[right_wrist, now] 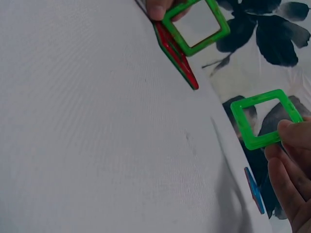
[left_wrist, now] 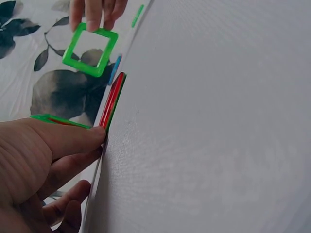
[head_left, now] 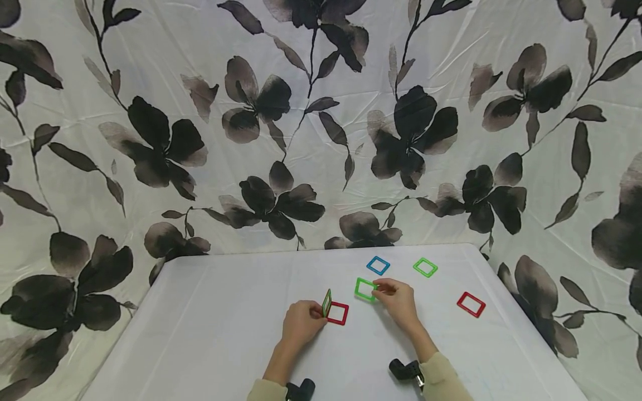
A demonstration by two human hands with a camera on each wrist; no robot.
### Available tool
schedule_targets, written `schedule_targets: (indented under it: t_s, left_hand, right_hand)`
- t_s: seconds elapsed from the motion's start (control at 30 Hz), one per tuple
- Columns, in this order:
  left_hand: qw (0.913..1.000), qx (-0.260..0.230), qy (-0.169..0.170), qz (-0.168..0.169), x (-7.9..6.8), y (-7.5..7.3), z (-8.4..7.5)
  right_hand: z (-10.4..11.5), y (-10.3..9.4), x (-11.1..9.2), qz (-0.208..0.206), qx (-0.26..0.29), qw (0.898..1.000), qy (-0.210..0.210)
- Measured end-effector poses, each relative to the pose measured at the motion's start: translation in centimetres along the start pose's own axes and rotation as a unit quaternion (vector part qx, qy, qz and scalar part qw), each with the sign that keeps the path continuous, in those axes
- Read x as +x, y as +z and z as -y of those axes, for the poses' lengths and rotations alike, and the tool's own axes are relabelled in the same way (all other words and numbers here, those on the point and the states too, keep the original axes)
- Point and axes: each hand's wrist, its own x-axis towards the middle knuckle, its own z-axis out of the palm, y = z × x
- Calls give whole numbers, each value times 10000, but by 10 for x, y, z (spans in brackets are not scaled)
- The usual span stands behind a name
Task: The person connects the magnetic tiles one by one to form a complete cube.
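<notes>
In the head view a red square frame [head_left: 338,313] lies flat on the table, with a green square frame [head_left: 327,303] standing upright along its left edge. My left hand [head_left: 303,322] pinches the upright frame low down, where the two meet. The left wrist view shows the thumb [left_wrist: 90,138] at that join, and part of the grip is hidden. Between thumb and fingers, my right hand [head_left: 398,301] holds another green square frame [right_wrist: 249,138] by one side. It is raised and tilted above the table, apart from the red frame.
A blue square frame [head_left: 378,265] lies on the white table [head_left: 210,334] beyond the right hand. Farther right are a green frame [head_left: 425,268] and a red frame [head_left: 471,304]. A floral cloth [head_left: 301,139] hangs behind the table's back edge.
</notes>
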Motion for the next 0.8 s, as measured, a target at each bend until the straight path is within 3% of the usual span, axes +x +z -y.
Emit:
schedule_targets:
  t_s: [0.8]
  left_hand:
    - [9999, -81, -69, 54, 0, -1, -3]
  right_hand:
    - [19, 26, -7, 422, 201, 9987, -194]
